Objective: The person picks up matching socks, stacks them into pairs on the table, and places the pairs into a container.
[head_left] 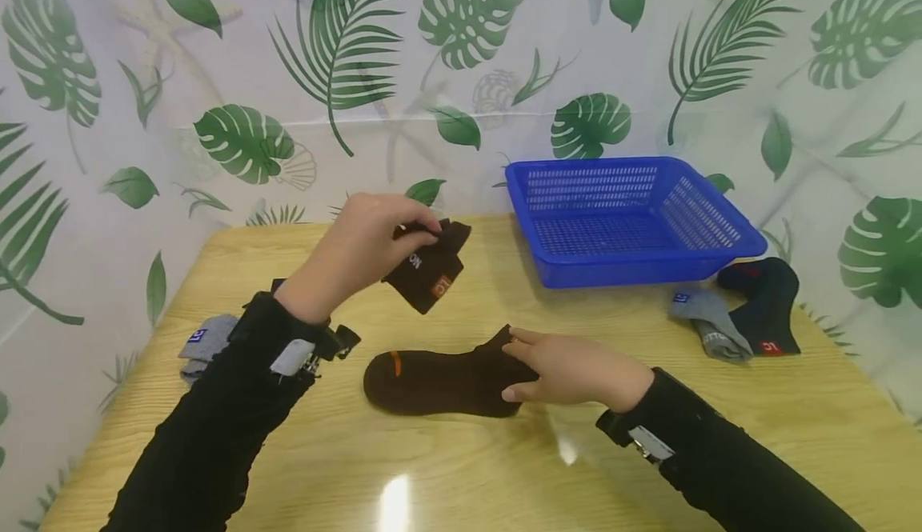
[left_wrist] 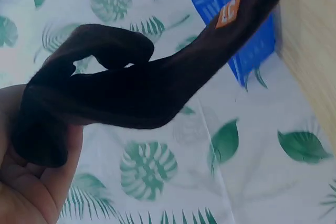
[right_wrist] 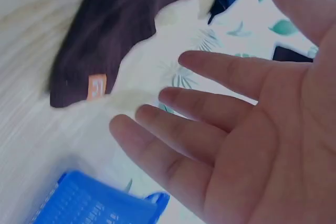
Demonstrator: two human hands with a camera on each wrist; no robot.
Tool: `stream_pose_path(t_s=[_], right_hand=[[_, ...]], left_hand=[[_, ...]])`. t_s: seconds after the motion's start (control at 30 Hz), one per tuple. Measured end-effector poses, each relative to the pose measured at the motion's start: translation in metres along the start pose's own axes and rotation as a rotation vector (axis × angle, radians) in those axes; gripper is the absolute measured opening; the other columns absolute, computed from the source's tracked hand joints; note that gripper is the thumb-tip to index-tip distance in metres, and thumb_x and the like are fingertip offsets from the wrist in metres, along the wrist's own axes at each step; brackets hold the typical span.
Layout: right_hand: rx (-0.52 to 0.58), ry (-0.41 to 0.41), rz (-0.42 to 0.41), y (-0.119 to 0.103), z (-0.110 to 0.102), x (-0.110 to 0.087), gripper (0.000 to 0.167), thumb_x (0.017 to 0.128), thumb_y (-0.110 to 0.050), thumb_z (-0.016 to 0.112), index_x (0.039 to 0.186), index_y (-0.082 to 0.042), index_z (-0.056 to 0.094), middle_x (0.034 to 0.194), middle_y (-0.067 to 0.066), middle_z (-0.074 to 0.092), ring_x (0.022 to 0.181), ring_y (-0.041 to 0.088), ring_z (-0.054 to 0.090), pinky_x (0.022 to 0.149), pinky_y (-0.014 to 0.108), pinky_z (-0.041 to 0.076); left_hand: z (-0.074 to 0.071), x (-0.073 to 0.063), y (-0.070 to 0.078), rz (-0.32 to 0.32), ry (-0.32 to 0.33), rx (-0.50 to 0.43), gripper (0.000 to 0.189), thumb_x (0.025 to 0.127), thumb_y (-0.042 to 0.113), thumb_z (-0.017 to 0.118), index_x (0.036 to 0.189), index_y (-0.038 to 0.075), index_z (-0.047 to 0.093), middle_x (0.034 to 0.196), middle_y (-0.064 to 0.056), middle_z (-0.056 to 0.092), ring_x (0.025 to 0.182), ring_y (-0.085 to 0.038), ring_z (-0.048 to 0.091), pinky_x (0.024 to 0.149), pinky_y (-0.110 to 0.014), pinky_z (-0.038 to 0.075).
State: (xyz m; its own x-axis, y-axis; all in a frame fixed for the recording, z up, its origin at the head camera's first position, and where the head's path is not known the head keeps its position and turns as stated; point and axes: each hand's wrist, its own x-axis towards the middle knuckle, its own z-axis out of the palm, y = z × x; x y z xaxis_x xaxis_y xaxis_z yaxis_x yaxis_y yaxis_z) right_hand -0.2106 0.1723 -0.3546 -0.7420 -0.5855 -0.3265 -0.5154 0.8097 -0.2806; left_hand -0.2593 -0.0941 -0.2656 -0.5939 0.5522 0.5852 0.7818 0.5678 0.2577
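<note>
My left hand [head_left: 360, 244] pinches a dark brown sock [head_left: 426, 282] between thumb and fingers, above the table. In the left wrist view, this sock [left_wrist: 131, 95] hangs bent, with an orange patch on one end. A second dark brown sock [head_left: 446, 384] lies flat on the table, an orange stripe near its toe on the left. Over the cuff end of that sock is my right hand [head_left: 576, 368], fingers spread. The right wrist view shows the right hand's straight fingers [right_wrist: 184, 150] with nothing gripped, apart from the brown sock [right_wrist: 115, 30].
A blue plastic basket [head_left: 598, 270] stands at the back right of the wooden table [head_left: 310, 468]. Beside it lie a grey sock [head_left: 709, 324] and a black sock [head_left: 771, 308]. Another grey sock [head_left: 205, 340] lies at the left, partly behind my left arm. A leaf-patterned sheet [head_left: 403, 148] hangs behind.
</note>
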Motion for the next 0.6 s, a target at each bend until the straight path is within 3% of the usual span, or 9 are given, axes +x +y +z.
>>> stream_pose_path(t_s=[0.1,0.2,0.27,0.33,0.47,0.53,0.6], right_hand=[[0.02,0.017,0.002,0.006,-0.004,-0.008,0.072,0.093,-0.049,0.06,0.143,0.001,0.045,0.151,0.025,0.033,0.131,0.041,0.044,0.105,0.054,0.038],[0.033,0.035,0.009,0.009,-0.003,-0.011,0.072,0.092,-0.051,0.06,0.143,-0.001,0.046,0.152,0.025,0.031,0.132,0.042,0.042,0.105,0.055,0.038],[0.028,0.045,0.013,0.011,-0.001,-0.012,0.071,0.092,-0.051,0.06,0.142,-0.002,0.048,0.152,0.026,0.031,0.132,0.043,0.042,0.104,0.055,0.038],[0.017,0.052,0.012,0.012,0.001,-0.011,0.07,0.092,-0.05,0.061,0.141,-0.002,0.049,0.151,0.025,0.034,0.131,0.043,0.043,0.104,0.055,0.038],[-0.018,0.098,-0.009,0.01,0.009,-0.003,0.058,0.091,-0.041,0.066,0.132,-0.001,0.057,0.14,0.019,0.05,0.124,0.036,0.052,0.101,0.049,0.043],[-0.035,0.145,-0.017,0.006,0.014,0.004,0.04,0.09,-0.036,0.068,0.113,-0.004,0.067,0.117,0.011,0.064,0.105,0.026,0.062,0.088,0.042,0.051],[-0.034,0.189,-0.002,0.002,0.018,0.013,0.023,0.089,-0.033,0.069,0.092,-0.01,0.067,0.091,0.002,0.065,0.082,0.017,0.061,0.071,0.035,0.051]], left_hand=[[0.02,-0.01,0.011,0.067,-0.045,-0.005,0.007,0.085,0.006,0.075,0.091,0.008,0.075,0.091,-0.002,0.073,0.086,-0.016,0.068,0.076,-0.028,0.054],[0.045,-0.028,0.015,0.08,-0.249,-0.017,0.016,0.086,0.012,0.075,0.101,0.009,0.072,0.101,-0.001,0.07,0.093,-0.016,0.065,0.082,-0.029,0.052],[0.06,-0.039,0.014,0.051,-0.403,-0.022,0.026,0.087,0.019,0.075,0.111,0.01,0.068,0.111,-0.002,0.067,0.102,-0.018,0.063,0.088,-0.031,0.051],[0.07,-0.048,0.01,0.008,-0.496,-0.035,0.033,0.088,0.023,0.074,0.117,0.009,0.066,0.116,-0.004,0.065,0.108,-0.02,0.061,0.093,-0.033,0.049],[0.08,-0.054,-0.008,-0.109,-0.481,-0.062,0.027,0.091,0.018,0.07,0.115,0.007,0.067,0.113,-0.006,0.067,0.108,-0.023,0.062,0.094,-0.036,0.049],[0.085,-0.055,-0.02,-0.172,-0.492,-0.077,0.023,0.092,0.014,0.068,0.114,0.006,0.068,0.111,-0.006,0.068,0.107,-0.025,0.063,0.092,-0.036,0.05],[0.09,-0.054,-0.032,-0.244,-0.535,-0.074,0.022,0.094,0.012,0.065,0.114,0.006,0.069,0.112,-0.008,0.068,0.109,-0.027,0.063,0.093,-0.037,0.05]])
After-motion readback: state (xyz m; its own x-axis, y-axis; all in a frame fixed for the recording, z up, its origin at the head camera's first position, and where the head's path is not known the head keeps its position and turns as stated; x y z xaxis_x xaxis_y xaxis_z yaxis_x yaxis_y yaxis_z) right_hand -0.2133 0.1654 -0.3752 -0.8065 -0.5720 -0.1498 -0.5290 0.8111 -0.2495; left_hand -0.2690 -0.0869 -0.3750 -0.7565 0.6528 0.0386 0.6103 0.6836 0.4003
